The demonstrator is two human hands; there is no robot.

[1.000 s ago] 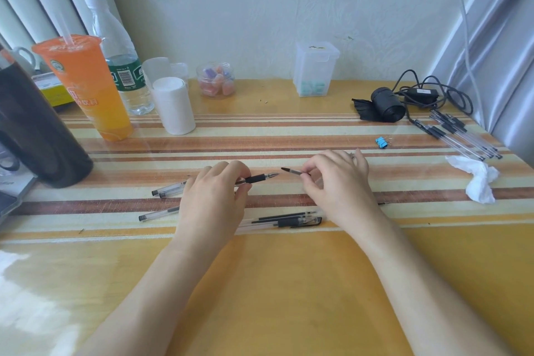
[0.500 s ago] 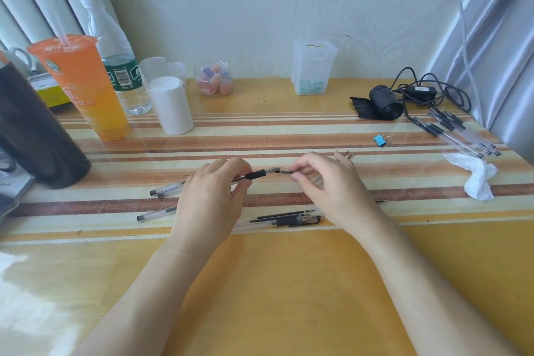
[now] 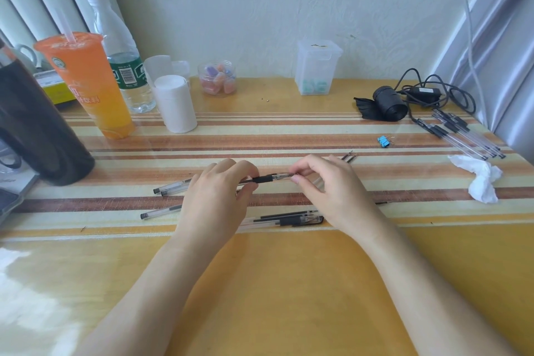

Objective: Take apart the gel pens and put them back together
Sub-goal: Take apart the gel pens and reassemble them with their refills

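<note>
The gel pen (image 3: 264, 179) lies level between the 2 hands, over the striped table (image 3: 289, 130). The left hand (image 3: 215, 202) pinches its barrel just beside the black sleeve, fingers curled over, thumb beneath. The right hand (image 3: 335, 191) pinches the clear tip end, fingers bent. Just nearer than the grip lie more pen parts (image 3: 291, 220); left of it, 3 clear barrels (image 3: 173, 186).

Nothing can be read for certain. The water bottle (image 3: 127, 72) carries a green label with a barcode and white print, too small to make out. The orange drink cup (image 3: 86, 81) bears a round emblem and a row of red characters, blurred beyond reading
</note>
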